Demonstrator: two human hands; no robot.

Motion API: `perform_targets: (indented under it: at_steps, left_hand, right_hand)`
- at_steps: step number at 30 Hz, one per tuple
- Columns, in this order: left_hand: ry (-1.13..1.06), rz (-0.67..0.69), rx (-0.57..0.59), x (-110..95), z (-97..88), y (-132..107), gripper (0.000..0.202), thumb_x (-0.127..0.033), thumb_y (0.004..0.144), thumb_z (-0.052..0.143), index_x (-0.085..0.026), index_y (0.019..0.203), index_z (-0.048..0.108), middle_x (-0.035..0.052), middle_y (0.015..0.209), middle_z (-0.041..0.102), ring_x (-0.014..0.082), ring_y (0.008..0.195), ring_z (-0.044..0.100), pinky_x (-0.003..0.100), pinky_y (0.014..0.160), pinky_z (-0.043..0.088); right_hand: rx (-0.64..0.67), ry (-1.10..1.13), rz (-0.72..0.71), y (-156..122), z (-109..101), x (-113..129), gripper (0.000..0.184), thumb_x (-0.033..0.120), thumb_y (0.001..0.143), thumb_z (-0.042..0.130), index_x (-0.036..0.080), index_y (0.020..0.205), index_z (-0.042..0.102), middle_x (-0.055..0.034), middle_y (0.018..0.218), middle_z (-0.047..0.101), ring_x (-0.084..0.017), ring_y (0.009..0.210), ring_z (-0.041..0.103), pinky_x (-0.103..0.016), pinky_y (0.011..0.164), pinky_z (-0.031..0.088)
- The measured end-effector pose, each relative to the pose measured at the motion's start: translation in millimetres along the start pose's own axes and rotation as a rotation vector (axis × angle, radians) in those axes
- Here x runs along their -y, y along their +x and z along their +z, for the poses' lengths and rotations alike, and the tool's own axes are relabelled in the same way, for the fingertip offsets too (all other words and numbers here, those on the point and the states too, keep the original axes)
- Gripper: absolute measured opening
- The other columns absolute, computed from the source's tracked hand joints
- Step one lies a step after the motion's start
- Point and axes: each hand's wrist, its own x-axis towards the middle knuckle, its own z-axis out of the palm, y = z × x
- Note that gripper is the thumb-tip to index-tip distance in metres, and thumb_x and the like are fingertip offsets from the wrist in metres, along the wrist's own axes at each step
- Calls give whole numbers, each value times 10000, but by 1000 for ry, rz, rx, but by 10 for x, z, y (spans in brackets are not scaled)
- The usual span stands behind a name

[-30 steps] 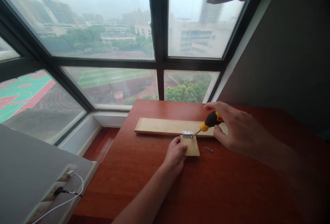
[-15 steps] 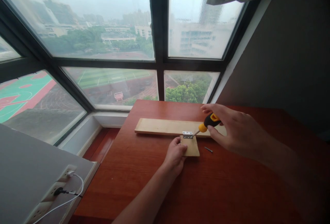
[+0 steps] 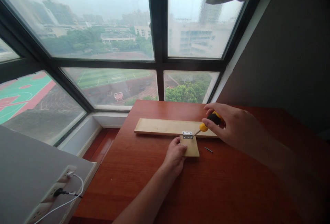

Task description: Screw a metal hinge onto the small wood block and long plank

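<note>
The left hand [image 3: 175, 155] grips a small wooden board [image 3: 191, 149] by its left side, thumb laid over the top face and the other fingers bent around the edge and out of sight below. Along the far edge of this board sits a silver metal hinge [image 3: 187, 135] with holes in it. The right hand [image 3: 232, 122] holds a yellow-and-black screwdriver [image 3: 213, 118] by the handle, its thumb and fingers loosely curved about the grip. The shaft slants down to the left, and its tip meets the right end of the hinge's nearer strip — exactly how the tip is seated there is too small to tell.

Just behind the small board, a long pale plank [image 3: 160, 127] lies across the red-brown table [image 3: 144, 172]; in this view the hinge overlaps its front edge, but whether the two touch cannot be told. A single grey screw [image 3: 208, 150] rests on the table near the small board's right side. At the lower left, a black plug [image 3: 58, 192] and a white cable [image 3: 83, 182] run from the wall sockets [image 3: 38, 212], and beyond the table stand dark-framed windows [image 3: 103, 17].
</note>
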Motion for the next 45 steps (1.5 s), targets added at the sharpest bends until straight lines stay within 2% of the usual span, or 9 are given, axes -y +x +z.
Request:
perform_targets:
  at_steps: [4,9,17,22,28,31,35,40,45]
  left_hand:
    - [5,-6,-2,-17,7,-17,432,-23,556,626,-149,966,578,76,871,695,214,786,670,285,659,535]
    - [-3,-14,-15,-23,15,-26,449,-11,551,634,-145,975,574,84,889,697,210,779,671,280,656,535]
    - [-8,-12,-17,-22,22,-21,431,0,566,618,-147,968,570,87,900,696,214,795,676,286,670,540]
    - [-2,-13,-14,-26,34,-28,433,4,572,584,-145,979,559,86,888,695,211,783,674,287,659,539]
    - [1,-15,-7,-24,28,-26,438,-6,578,586,-147,992,548,86,898,694,207,778,671,276,634,530]
    - [1,-16,-8,-24,24,-32,437,-12,581,599,-151,992,547,82,894,694,208,778,670,275,631,529]
    - [-7,-10,6,-21,20,-34,433,-11,576,612,-155,980,551,73,876,693,203,773,668,276,642,533]
    - [-5,-7,11,-23,22,-35,426,-13,571,624,-155,968,562,75,882,691,207,787,669,279,657,536]
    - [12,-1,1,-18,13,-29,426,-19,578,623,-158,976,565,78,900,691,210,789,671,272,634,529]
  right_hand:
    - [-13,43,4,21,32,-18,231,320,904,495,242,1081,620,-21,1084,712,-219,895,686,-341,706,497]
    - [-41,63,-33,-3,29,-11,355,221,822,530,210,1174,568,-57,1176,667,-230,977,659,-351,773,513]
    - [-32,-16,-10,14,56,-21,292,329,909,480,219,1163,573,-67,1119,695,-229,826,687,-345,666,499]
    - [2,35,-67,-23,7,17,474,188,792,527,220,1264,509,-70,1268,626,-247,1032,646,-357,780,510]
    - [-54,-90,3,-3,48,17,311,380,902,488,236,1158,591,-53,1137,696,-254,852,690,-346,617,482]
    - [-48,-23,-7,-2,34,6,292,293,877,495,228,1146,590,-58,1123,699,-234,856,685,-332,658,484]
    - [-10,19,-44,-25,-16,22,463,209,782,535,225,1245,526,-69,1213,654,-232,931,666,-318,671,488]
    - [-52,-73,25,-4,27,8,327,394,882,513,244,1162,588,-46,1090,709,-228,783,683,-327,585,459]
    - [-25,5,-14,6,20,-18,340,226,830,504,229,1165,568,-46,1178,666,-226,892,671,-331,681,485]
